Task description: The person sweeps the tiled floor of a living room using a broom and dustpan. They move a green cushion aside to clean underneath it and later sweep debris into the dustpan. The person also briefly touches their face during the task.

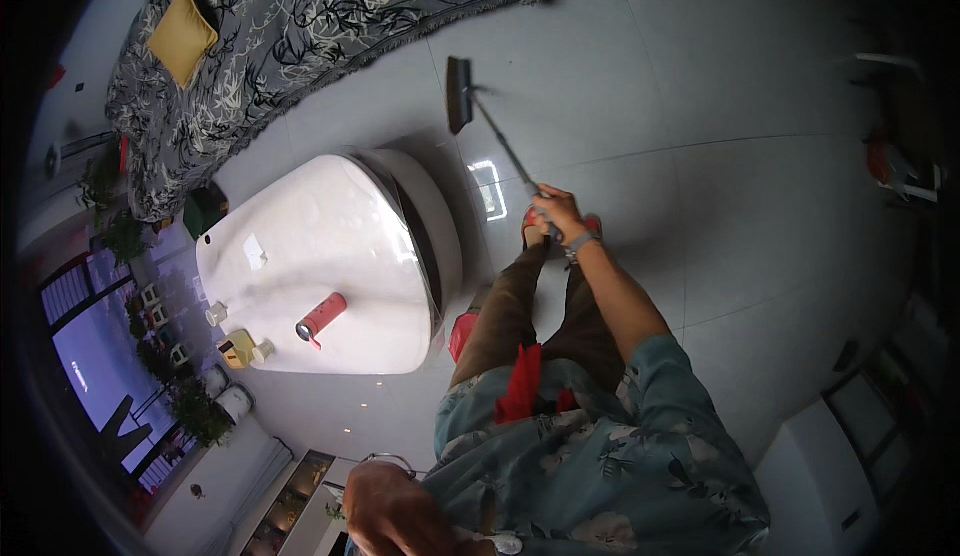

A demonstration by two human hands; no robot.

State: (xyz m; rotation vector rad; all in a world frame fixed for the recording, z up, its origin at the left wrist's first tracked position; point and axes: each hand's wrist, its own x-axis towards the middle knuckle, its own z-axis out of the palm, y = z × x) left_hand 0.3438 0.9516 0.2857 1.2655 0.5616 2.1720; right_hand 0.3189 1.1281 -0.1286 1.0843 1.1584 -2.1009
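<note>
My right hand (pixel 559 214) is closed around the grey handle of a broom (pixel 517 154). The broom reaches up and left over the grey tiled floor, to its wide head with dark brown bristles (pixel 456 96). My feet, in red footwear, are just behind this hand. At the bottom, close to the camera, my left hand (pixel 390 507) is raised in front of my body with its fingers bent; whether it holds anything is hidden. A red cloth (pixel 523 387) hangs at my waist.
Left of my legs stands a low, glossy white table (pixel 360 233) bearing a red bottle (pixel 322 316), small cups and a yellow container (pixel 238 349). Beyond it is a sofa with a patterned cover (pixel 300 38) and a yellow cushion (pixel 184 36). A white cabinet (pixel 817 466) stands lower right.
</note>
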